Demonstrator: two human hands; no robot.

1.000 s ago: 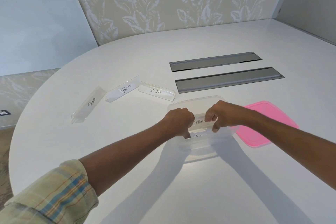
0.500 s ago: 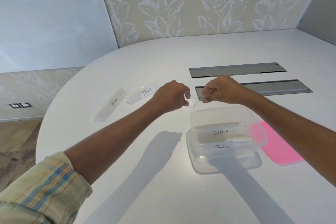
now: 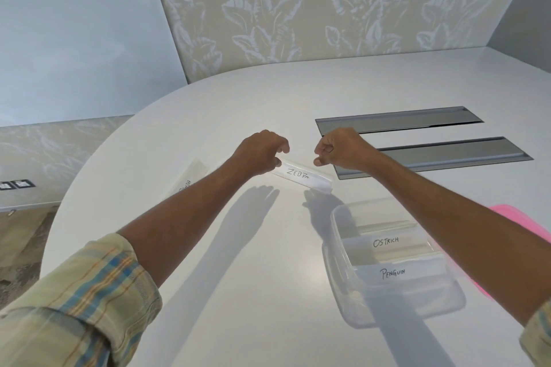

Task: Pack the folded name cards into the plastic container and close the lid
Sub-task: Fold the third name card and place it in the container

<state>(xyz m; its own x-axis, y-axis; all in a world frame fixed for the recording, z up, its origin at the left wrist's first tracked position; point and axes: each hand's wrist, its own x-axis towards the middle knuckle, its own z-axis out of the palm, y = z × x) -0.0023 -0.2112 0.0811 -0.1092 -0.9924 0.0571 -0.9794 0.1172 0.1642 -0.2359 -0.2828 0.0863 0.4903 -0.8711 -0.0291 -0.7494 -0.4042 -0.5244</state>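
My left hand point(image 3: 262, 155) pinches the left end of the folded ZEBRA card point(image 3: 301, 177) near the middle of the white table. My right hand point(image 3: 343, 150) hovers with curled fingers just above the card's right half; nothing shows in it. The clear plastic container point(image 3: 337, 247) stands open at the near right. Inside it lie the OSTRICH card point(image 3: 386, 241) and the PENGUIN card point(image 3: 393, 272). The pink lid point(image 3: 512, 217) lies beside the container, mostly hidden by my right forearm. Another card point(image 3: 190, 176) peeks out behind my left forearm.
Two grey cable hatches point(image 3: 399, 119) point(image 3: 447, 155) are set into the table beyond my right hand. A leaf-patterned wall closes the far side. The table's curved edge point(image 3: 89, 164) runs along the left, with floor below it.
Both hands left the container and moved forward and left to the ZEBRA card. My left hand has taken hold of its end. The view has shifted with my head.
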